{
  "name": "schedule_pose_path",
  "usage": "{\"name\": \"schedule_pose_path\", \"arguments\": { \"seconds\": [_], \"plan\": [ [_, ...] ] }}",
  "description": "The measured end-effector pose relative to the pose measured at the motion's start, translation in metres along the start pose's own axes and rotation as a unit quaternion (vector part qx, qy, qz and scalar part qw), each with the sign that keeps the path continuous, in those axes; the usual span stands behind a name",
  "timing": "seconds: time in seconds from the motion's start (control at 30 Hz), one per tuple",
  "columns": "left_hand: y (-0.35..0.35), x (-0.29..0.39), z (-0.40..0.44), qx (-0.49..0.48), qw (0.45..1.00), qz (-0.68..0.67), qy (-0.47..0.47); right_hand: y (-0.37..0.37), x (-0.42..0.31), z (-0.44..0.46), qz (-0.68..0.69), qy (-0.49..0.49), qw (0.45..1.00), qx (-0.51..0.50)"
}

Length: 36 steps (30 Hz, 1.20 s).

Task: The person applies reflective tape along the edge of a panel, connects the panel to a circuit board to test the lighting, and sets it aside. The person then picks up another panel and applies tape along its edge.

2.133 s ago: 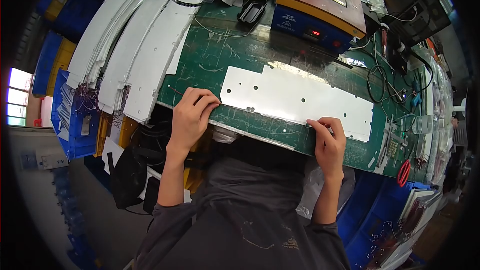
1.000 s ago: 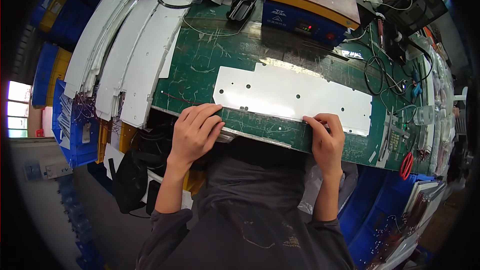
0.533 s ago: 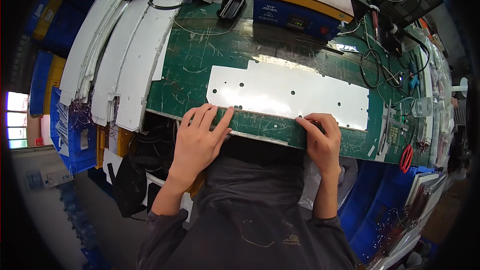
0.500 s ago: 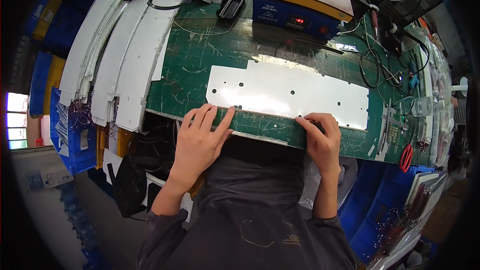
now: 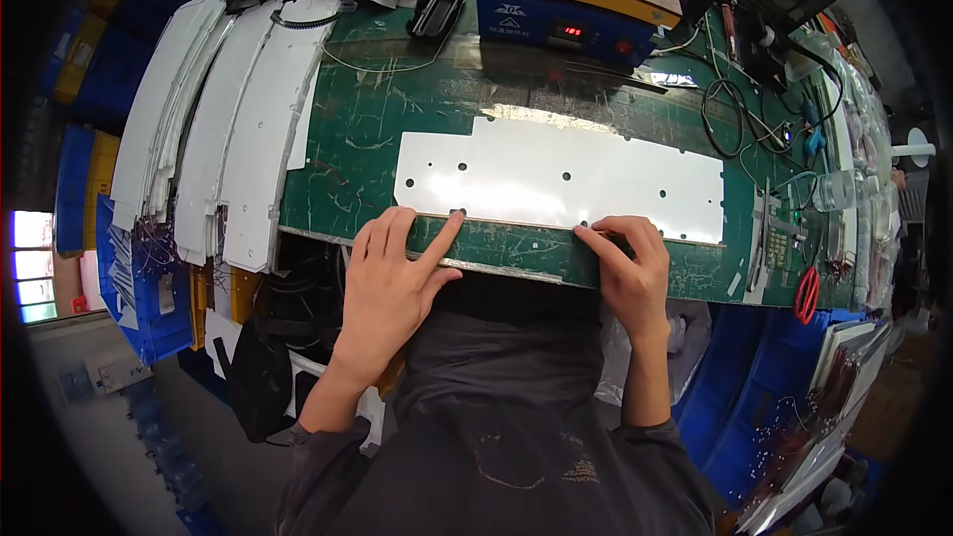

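Note:
A long flat white panel (image 5: 516, 179) with several round holes and a stepped upper left edge lies on the green worktop. At its near edge, toward the left end, my left hand (image 5: 387, 263) rests with fingers spread, the index fingertip beside a hole and the thumb held away. My right hand (image 5: 632, 268) is further right along that same edge. Its fingers are bent and close together, the thumb and fingertips meeting the panel border by a small hole. The panel's underside is hidden.
Stacks of white panels (image 5: 260, 129) stand at the left. Behind the panel sits a blue heating unit (image 5: 561, 25) with a red display. A black tray (image 5: 437, 10) lies beside it. On the right are cables (image 5: 730, 114), a steel ruler (image 5: 759, 248) and red-handled scissors (image 5: 807, 295).
The view has shifted slightly, so the bench and panel appear further left. My left thumb sits a little further from the panel. Both hands remain at its near edge.

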State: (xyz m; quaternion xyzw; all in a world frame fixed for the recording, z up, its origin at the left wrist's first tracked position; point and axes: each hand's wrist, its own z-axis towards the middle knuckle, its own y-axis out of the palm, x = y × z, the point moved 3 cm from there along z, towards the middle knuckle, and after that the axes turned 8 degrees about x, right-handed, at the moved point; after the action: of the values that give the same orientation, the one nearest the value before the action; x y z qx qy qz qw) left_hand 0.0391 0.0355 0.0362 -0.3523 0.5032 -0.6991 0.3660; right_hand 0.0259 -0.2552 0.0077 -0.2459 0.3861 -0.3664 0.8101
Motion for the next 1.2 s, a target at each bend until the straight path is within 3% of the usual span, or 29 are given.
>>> {"name": "schedule_pose_path", "arguments": {
  "seconds": [0.3,0.47,0.73,1.07,1.2],
  "plan": [
    [0.01,0.029,0.017,0.087,0.991,-0.101,-0.01,0.0,0.0,-0.001,-0.008,-0.007,1.0,-0.002],
    [0.026,0.067,0.025,0.056,0.971,-0.213,0.089,0.001,0.0,-0.002,-0.01,-0.008,1.0,-0.003],
    [0.04,0.085,0.021,0.055,0.984,-0.126,0.115,-0.003,0.0,0.002,0.002,-0.004,1.0,-0.009],
    [0.043,0.107,0.031,0.056,0.99,-0.058,0.114,-0.05,0.04,-0.017,0.03,0.122,0.992,0.03],
    [0.047,0.115,0.034,0.056,0.991,-0.031,0.114,-0.06,0.052,-0.025,0.019,0.124,0.992,0.035]
  ]
}}
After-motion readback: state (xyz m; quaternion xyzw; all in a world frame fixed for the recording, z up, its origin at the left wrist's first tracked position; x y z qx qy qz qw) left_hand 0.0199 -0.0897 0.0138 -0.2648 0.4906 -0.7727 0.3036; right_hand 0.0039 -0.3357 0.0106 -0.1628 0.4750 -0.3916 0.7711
